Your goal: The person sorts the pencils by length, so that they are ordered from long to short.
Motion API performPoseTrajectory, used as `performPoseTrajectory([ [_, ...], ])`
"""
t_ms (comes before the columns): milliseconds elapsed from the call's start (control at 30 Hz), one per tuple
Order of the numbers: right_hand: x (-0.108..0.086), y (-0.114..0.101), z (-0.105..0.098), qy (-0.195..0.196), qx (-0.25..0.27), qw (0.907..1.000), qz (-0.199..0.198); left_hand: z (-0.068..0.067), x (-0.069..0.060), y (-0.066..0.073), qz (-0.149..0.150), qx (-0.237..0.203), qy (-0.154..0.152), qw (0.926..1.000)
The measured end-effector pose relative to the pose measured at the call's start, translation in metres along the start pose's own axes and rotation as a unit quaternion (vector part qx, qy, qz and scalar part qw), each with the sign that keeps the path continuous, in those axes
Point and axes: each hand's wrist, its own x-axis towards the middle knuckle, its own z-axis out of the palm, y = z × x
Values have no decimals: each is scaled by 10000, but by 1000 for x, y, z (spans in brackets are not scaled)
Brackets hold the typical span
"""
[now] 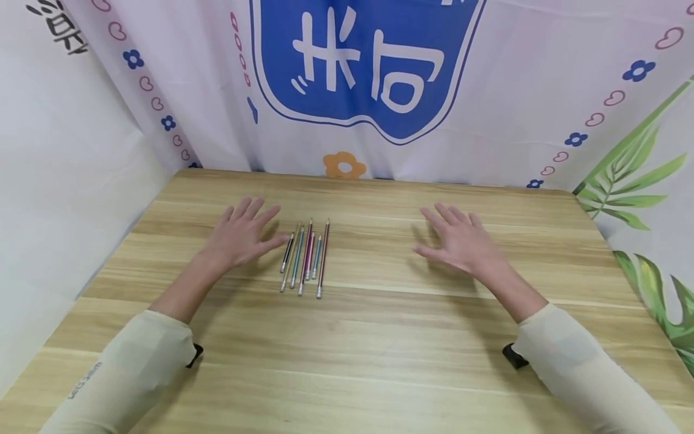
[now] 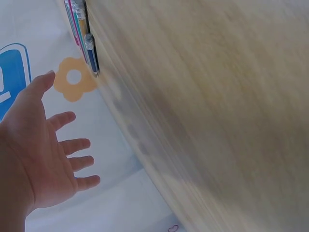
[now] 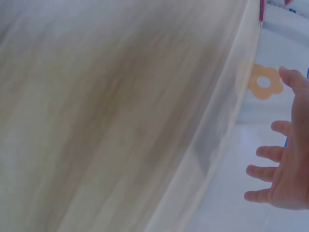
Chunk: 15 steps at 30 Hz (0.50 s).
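Several pencils of different lengths and colours lie side by side on the wooden table, left of its middle, their eraser ends toward the person. Among them are a short black pencil (image 1: pixel 287 253) at the left and a long dark red pencil (image 1: pixel 323 259) at the right. Just left of the group my left hand (image 1: pixel 238 238) is spread palm down, thumb tip close to the black pencil; it holds nothing. Farther right, apart from the pencils, my right hand (image 1: pixel 458 241) is spread too, with nothing in it. Both wrist views show straight, parted fingers.
The wooden table (image 1: pixel 368 361) reaches back to a white cloth (image 1: pixel 206 72) with a blue emblem and an orange flower print (image 1: pixel 344 165). A white wall covering (image 1: pixel 59 181) stands at the left. Printed green leaves (image 1: pixel 629 175) show at the right.
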Motion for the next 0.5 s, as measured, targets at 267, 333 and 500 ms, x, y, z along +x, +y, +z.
performPoseTrajectory([
  [267,8,-12,7,18,48,9997,-231,-1,-1,2,88,173,-245,9995],
  [333,10,-15,8,36,75,9995,-302,-1,-1,3,133,177,-234,9995],
  [500,16,-24,10,147,68,9984,-550,0,1,5,205,195,-252,9993],
])
